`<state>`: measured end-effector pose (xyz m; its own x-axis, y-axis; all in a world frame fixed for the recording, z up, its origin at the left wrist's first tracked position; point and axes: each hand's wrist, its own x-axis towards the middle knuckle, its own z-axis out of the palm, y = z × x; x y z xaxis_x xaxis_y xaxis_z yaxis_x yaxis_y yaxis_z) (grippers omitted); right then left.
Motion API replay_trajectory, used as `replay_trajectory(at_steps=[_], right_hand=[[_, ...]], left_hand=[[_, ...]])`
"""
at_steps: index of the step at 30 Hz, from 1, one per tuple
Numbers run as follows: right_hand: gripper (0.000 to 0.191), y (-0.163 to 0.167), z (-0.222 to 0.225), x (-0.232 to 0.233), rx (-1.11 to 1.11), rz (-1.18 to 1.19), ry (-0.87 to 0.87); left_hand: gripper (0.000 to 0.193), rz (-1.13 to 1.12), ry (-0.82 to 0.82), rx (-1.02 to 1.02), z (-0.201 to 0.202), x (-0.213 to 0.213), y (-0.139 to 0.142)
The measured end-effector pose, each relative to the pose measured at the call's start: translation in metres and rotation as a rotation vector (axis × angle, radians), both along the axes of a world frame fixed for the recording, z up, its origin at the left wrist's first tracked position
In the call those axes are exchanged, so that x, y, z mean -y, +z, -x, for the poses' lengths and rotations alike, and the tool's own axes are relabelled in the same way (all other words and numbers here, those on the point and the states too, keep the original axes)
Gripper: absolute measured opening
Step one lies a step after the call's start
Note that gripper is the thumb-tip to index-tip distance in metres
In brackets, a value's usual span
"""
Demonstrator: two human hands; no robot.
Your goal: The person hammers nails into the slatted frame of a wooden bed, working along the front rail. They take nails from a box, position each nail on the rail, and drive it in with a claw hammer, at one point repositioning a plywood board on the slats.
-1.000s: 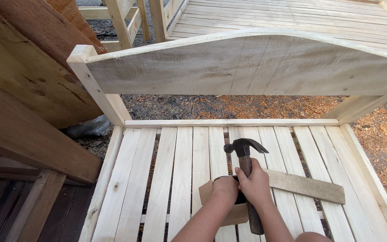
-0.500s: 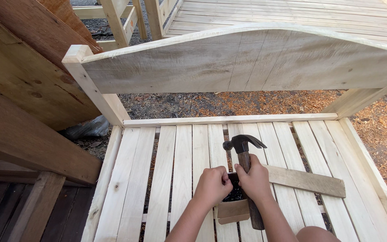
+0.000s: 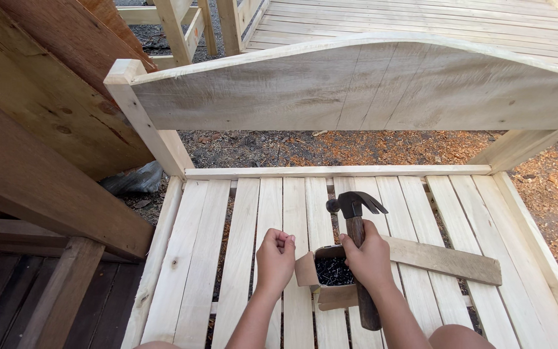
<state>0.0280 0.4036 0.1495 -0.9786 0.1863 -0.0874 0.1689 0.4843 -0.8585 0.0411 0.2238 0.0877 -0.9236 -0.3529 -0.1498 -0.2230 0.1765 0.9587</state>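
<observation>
A small open brown cardboard box of dark nails [image 3: 332, 274] sits on the pale wooden slats [image 3: 253, 220] at lower centre. The right hand [image 3: 371, 258] is wrapped tight around the wooden handle of a claw hammer with a dark steel head [image 3: 355, 205], upright just beside the box. The left hand [image 3: 276, 258] is closed, fingertips pinching something too small to tell. A loose flat plank [image 3: 447, 260] lies right; an arched rough-sawn headboard [image 3: 356, 87] spans above.
</observation>
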Motion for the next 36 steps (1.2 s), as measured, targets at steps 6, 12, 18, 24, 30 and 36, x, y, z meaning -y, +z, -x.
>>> replay_trajectory(at_steps=[6, 12, 18, 24, 30, 36], right_hand=[[0.041, -0.006, -0.021, 0.074, 0.142, 0.244, 0.085], [0.052, -0.052, -0.044, 0.134, -0.01, -0.089, 0.309], [0.063, -0.097, -0.062, 0.153, 0.115, -0.426, 0.388], [0.06, -0.119, -0.059, 0.152, -0.017, -0.524, 0.446], [0.034, -0.119, -0.068, 0.133, -0.192, -0.319, 0.494], [0.019, -0.066, -0.091, 0.059, -0.475, -0.171, 0.396]], left_hand=[[0.023, -0.112, 0.186, 0.079, -0.005, 0.052, -0.029], [0.02, -0.254, 0.391, 0.009, -0.018, 0.112, -0.051], [0.019, -0.201, 0.514, -0.164, -0.022, 0.109, -0.065], [0.02, 0.206, 0.278, -0.315, -0.028, 0.071, -0.05], [0.02, 0.342, 0.109, -0.488, -0.026, 0.05, -0.044], [0.025, 0.226, 0.027, -0.126, -0.018, 0.047, -0.056]])
